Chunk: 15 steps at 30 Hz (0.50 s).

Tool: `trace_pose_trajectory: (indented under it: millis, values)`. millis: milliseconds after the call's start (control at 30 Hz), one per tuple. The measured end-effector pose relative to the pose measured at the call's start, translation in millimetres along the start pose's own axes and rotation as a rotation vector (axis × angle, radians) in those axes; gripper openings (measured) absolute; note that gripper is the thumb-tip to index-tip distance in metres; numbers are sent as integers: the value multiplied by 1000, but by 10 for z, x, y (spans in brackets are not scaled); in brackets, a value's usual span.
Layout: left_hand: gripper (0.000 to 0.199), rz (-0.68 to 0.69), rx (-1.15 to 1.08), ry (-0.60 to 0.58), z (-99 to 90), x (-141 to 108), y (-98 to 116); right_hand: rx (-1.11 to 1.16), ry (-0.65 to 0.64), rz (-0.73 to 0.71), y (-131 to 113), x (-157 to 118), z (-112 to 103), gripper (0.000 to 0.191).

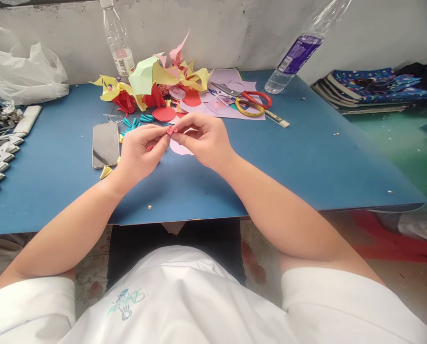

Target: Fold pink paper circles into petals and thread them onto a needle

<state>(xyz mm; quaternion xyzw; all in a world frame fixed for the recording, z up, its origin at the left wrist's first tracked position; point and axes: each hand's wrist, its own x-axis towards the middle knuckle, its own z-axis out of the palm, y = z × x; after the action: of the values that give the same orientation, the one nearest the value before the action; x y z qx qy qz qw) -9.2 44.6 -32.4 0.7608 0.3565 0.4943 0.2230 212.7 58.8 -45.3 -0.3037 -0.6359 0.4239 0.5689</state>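
Note:
Between my two hands is a small pink paper flower (172,130), pinched by the fingertips above the blue table. My left hand (144,149) is closed on its left side, thumb and index finger together. From the right, my right hand (207,141) grips it the same way. A pale pink paper piece (180,146) lies under the right hand. Behind the left hand are several rolled teal paper pieces (147,118). Red paper circles (164,113) lie just beyond the flower. A folded yellow paper piece (106,172) rests beside my left wrist.
A phone (106,145) lies left of my hands. Crumpled coloured paper (142,76) is heaped at the back near a clear bottle (118,43). Scissors (251,104) and a box cutter (276,118) lie right on purple sheets (231,76). A purple-labelled bottle (299,52) stands farther right.

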Motion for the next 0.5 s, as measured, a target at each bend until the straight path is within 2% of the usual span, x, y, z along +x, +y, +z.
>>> trace_pose_trajectory:
  millis: [133,367,500]
  values:
    - [36,14,13,9,-5,5,34,-32,5,-23,-10,4,-4,45]
    - [41,37,60,5,-4,12,-5,-91,60,-64,15,-17,-10,42]
    - [41,23,29,-4,-1,-1,-53,-74,19,-65,17,-8,-34,43]
